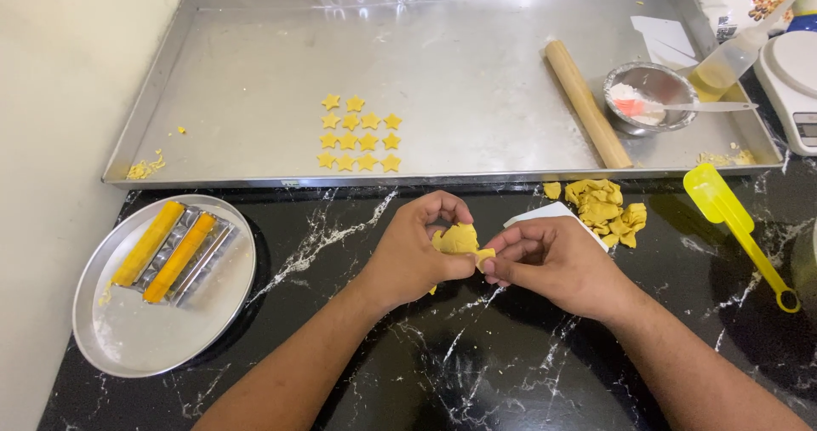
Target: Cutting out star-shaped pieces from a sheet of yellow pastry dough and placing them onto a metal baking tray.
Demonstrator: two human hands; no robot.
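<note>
My left hand (414, 255) and my right hand (553, 263) meet over the black marble counter (442, 371), both pinching one small lump of yellow dough (458, 240). A scrap of it sticks out between my right fingertips. Just behind my right hand lies a white card (545, 213), and past it a pile of yellow dough scraps (606, 209). Several star-shaped dough pieces (358, 133) sit in rows on the big steel tray (255, 65) beyond my hands.
A wooden rolling pin (587, 103) and a steel bowl of flour with a spatula (649, 99) rest on the tray's right side. A round steel plate (128, 329) with orange-handled cutters (174, 254) sits left. A yellow scoop (739, 227) lies right; a white scale (793, 82) stands far right.
</note>
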